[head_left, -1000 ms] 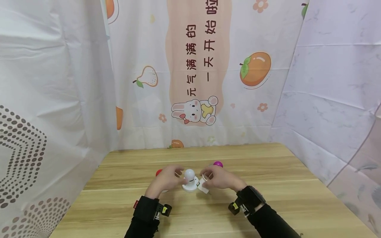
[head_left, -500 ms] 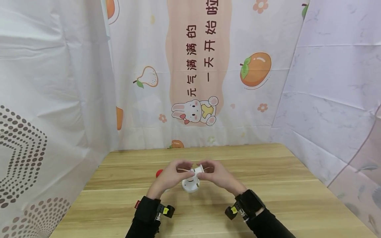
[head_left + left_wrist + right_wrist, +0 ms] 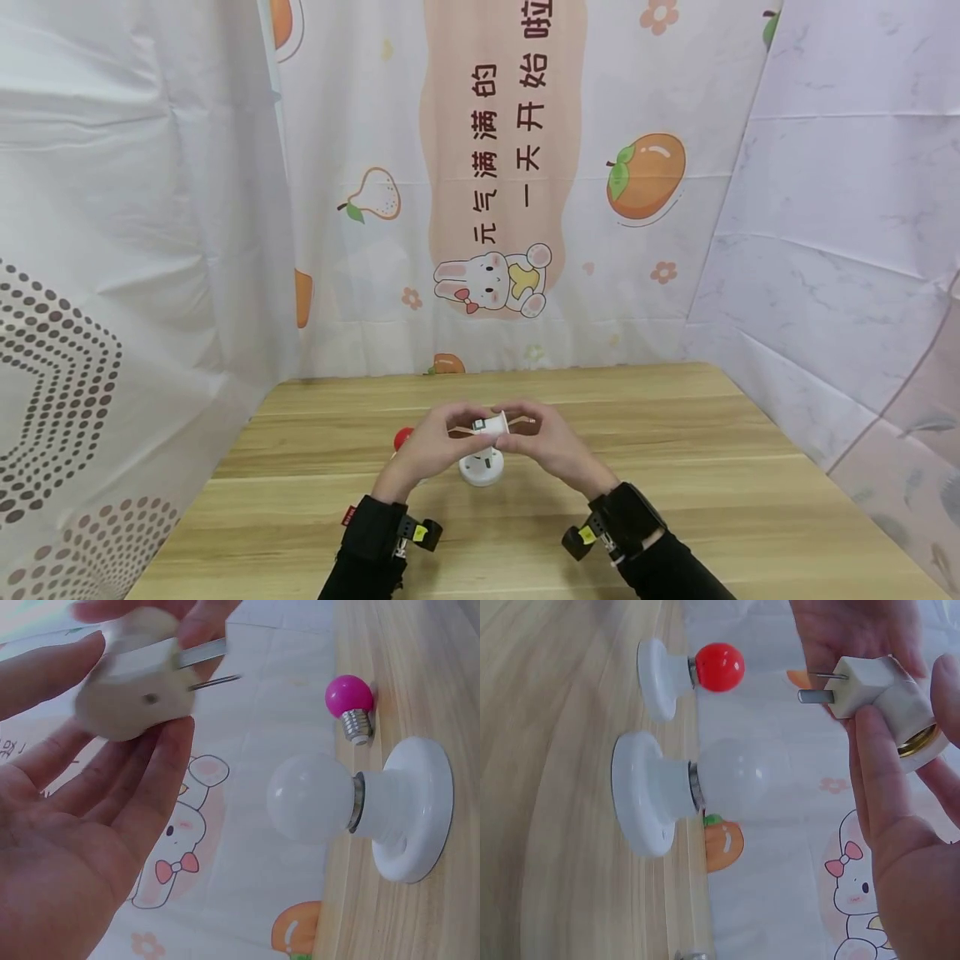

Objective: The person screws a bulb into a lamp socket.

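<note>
Head view
Left hand: raised above the tabletop, fingers curved round the left side of the adapter.
Right hand: raised level with the left, fingers closed on the adapter's right side.
Adapter: small white plug-in lamp socket, held between both hands in the air, directly above the white bulb's base.
White bulb: mostly hidden behind the hands; only its round white base shows, standing on the tabletop.
Red bulb: on the tabletop just left of the left hand, partly hidden.
Wrists: black sleeves and black bands with small cameras.
Backdrop: white cloth printed with fruit, a rabbit and characters.

Left wrist view
Left hand: palm open to the camera, fingers bent up against the adapter's round white end.
Adapter: two metal prongs point out to the right; fingertips of the other hand touch it from above.
White bulb: screwed into a round white base on the tabletop, apart from the hands.
Pink bulb: lies loose on the tabletop just beside that base, metal thread showing.

Right wrist view
Right hand: fingers pinch the adapter on its body.
Adapter: square white plug end with prongs pointing left, brass-lined socket at the right.
White bulb: in its base on the tabletop.
Red bulb: in a second white base, just beside the first.
</note>
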`<act>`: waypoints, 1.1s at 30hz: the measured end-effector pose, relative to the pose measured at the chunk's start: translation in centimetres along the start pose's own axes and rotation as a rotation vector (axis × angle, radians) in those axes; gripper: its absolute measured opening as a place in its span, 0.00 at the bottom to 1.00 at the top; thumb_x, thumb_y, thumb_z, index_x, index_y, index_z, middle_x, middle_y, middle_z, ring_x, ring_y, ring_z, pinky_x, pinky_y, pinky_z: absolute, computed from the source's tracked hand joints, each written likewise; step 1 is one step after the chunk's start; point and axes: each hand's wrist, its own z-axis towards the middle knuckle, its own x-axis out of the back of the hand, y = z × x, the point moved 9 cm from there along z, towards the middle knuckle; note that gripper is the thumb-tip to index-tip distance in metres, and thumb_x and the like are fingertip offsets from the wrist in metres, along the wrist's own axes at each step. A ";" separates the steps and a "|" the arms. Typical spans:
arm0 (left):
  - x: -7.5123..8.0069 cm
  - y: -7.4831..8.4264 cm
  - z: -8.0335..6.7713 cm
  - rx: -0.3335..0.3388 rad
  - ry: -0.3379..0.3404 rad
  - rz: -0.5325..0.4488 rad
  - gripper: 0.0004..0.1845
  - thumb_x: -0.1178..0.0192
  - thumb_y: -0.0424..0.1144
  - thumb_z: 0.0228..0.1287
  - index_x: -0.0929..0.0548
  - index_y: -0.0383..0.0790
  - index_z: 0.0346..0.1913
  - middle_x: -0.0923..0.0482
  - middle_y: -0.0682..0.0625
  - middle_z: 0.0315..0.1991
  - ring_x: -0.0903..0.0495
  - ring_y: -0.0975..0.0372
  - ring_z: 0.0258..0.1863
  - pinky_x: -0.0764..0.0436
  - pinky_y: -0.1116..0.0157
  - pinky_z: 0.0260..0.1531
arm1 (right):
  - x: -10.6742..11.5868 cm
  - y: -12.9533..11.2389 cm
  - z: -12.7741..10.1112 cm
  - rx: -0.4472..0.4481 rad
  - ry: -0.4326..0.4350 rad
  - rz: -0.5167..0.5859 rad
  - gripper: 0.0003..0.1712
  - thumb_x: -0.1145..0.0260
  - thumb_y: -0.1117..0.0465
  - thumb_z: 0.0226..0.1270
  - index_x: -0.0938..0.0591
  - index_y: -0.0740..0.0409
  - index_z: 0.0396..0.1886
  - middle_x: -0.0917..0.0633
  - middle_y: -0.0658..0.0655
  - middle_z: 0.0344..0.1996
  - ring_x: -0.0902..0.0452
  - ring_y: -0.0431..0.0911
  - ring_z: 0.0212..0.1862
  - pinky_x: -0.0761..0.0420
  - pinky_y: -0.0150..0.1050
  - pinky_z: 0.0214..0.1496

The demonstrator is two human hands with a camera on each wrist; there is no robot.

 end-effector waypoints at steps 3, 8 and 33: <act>0.0 0.1 0.0 -0.003 0.011 0.002 0.16 0.33 0.41 0.70 0.17 0.41 0.57 0.18 0.48 0.52 0.20 0.56 0.51 0.20 0.58 0.52 | -0.1 -0.1 0.0 0.001 0.012 0.015 0.28 0.28 0.57 0.68 0.22 0.55 0.66 0.20 0.61 0.57 0.19 0.54 0.56 0.19 0.49 0.57; 0.2 0.2 0.1 -0.022 0.043 0.005 0.16 0.32 0.40 0.68 0.17 0.41 0.57 0.18 0.48 0.52 0.20 0.56 0.51 0.21 0.58 0.55 | -0.2 -0.3 0.0 0.010 0.032 0.037 0.28 0.29 0.58 0.69 0.23 0.55 0.67 0.21 0.62 0.58 0.19 0.56 0.58 0.20 0.50 0.58; 0.1 -0.1 0.1 0.009 0.062 0.207 0.13 0.32 0.41 0.68 0.16 0.42 0.52 0.18 0.52 0.45 0.19 0.60 0.45 0.17 0.60 0.45 | 2.1 -2.3 0.7 0.087 -0.096 -0.427 0.22 0.31 0.58 0.71 0.19 0.64 0.60 0.14 0.59 0.47 0.17 0.49 0.47 0.18 0.42 0.49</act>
